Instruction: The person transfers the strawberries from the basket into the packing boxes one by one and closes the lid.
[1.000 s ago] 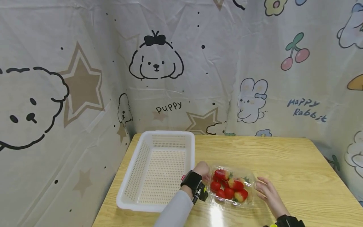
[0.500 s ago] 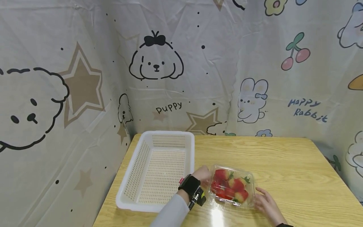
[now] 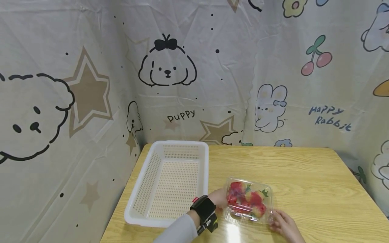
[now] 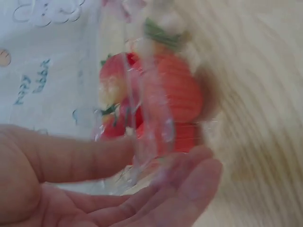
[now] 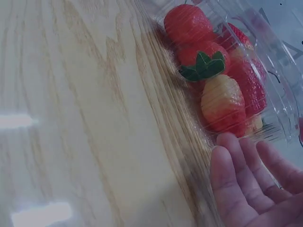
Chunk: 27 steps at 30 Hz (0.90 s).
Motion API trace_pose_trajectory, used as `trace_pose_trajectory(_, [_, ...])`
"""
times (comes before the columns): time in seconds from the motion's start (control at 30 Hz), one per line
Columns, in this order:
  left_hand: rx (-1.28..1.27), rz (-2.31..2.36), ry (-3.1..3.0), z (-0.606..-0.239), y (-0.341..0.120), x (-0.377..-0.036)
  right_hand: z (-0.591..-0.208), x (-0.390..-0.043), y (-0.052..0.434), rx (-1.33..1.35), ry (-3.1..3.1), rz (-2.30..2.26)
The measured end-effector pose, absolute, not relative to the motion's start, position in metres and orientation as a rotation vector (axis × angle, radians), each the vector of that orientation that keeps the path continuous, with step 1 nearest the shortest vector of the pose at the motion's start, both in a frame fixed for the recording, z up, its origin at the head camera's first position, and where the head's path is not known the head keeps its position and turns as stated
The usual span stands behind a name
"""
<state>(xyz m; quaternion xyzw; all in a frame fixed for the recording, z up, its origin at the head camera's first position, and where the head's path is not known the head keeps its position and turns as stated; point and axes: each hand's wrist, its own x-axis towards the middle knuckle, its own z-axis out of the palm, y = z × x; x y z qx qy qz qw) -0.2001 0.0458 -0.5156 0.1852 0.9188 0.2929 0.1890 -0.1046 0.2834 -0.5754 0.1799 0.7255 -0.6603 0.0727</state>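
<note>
A clear plastic clamshell box [image 3: 267, 190] of strawberries lies on the wooden table, its see-through lid over the fruit. The strawberries [image 5: 223, 106] are red and pale yellow, with green leaves on some. My left hand [image 3: 219, 198] holds the box's left end; in the left wrist view the thumb lies along the clear rim, with the fingers under it. At the opposite end, my right hand [image 3: 285, 224] grips the near right corner. The right wrist view shows its fingertips [image 5: 227, 142] against the box's lower edge and a sliver of thumb near the lid.
A white perforated plastic basket [image 3: 129, 212] stands on the left of the table [image 3: 297, 168], close beside my left forearm. Behind and to the left hangs a pale cloth [image 3: 194, 98] printed with cartoon animals and stars.
The lid has come down flatter over the strawberries. My right hand has moved down and left onto the box's corner, its fingers closing together. My left hand has moved a little nearer me.
</note>
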Motion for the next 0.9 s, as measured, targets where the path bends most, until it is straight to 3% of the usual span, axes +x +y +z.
trace_pose_trajectory(0.13, [0.487, 0.932, 2.562, -0.501, 0.044, -0.187, -0.574, -0.102, 0.281, 0.601, 2.129, -1.996])
trace_pose_trajectory(0.23, [0.445, 1.022, 2.532, -0.527, 0.046, -0.196, -0.571, -0.099, 0.281, 0.578, 2.046, -2.05])
trace_pose_trajectory(0.43, [0.353, 1.172, 2.578, -0.695, 0.062, -0.25, -0.565, -0.092, 0.286, 0.535, 1.76, -2.187])
trace_pose_trajectory(0.53, [0.248, 1.198, 2.555, -0.735, 0.069, -0.264, -0.563, -0.091, 0.284, 0.597, 1.665, -2.256])
trace_pose_trajectory(0.6, [0.245, 1.268, 2.53, -0.729, 0.067, -0.261, -0.562, -0.091, 0.283, 0.604, 1.658, -2.264])
trace_pose_trajectory(0.77, [0.193, 1.282, 2.522, -0.651, 0.06, -0.229, -0.56, -0.092, 0.284, 0.549, 1.692, -2.238])
trace_pose_trajectory(0.9, [0.146, 1.293, 2.488, -0.665, 0.063, -0.236, -0.56, -0.093, 0.283, 0.578, 1.722, -2.244])
